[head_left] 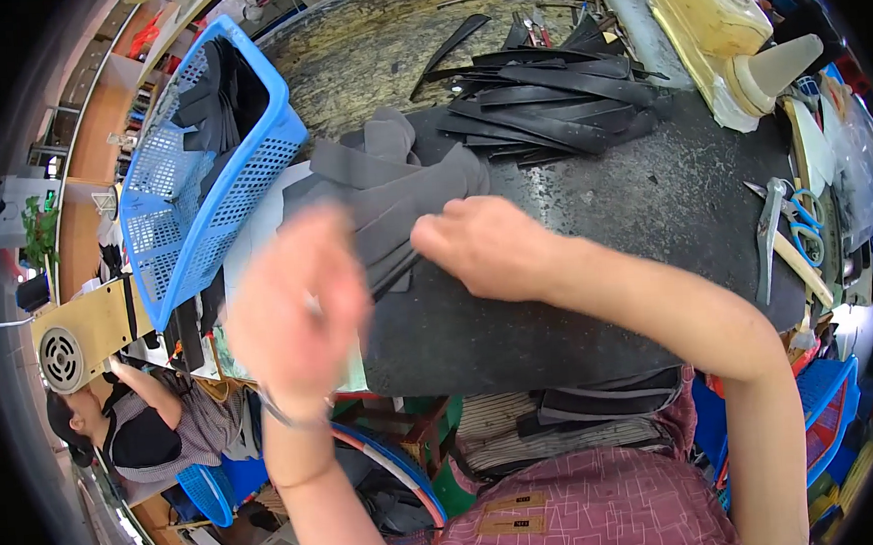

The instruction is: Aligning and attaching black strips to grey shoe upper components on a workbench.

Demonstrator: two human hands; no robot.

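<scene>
My left hand [305, 299] is smeared by motion in front of the left end of the grey pieces; its fingers cannot be made out. A bracelet circles that wrist. My right hand [485, 248] is closed, fingers curled, at the near edge of a fanned pile of flat grey strips [393, 196]. What its fingers pinch, if anything, is hidden. The strips lie overlapping on a black work mat [597, 313]. Behind them sits a heap of long black strips [556, 103].
A blue plastic basket [275, 113] with dark pieces leans at the left. On the right are a yellowish glue bottle [715, 21] with a pale nozzle and blue-handled scissors [804, 219]. Dark pieces lie on my lap [601, 402]. A co-worker [148, 426] sits at the left.
</scene>
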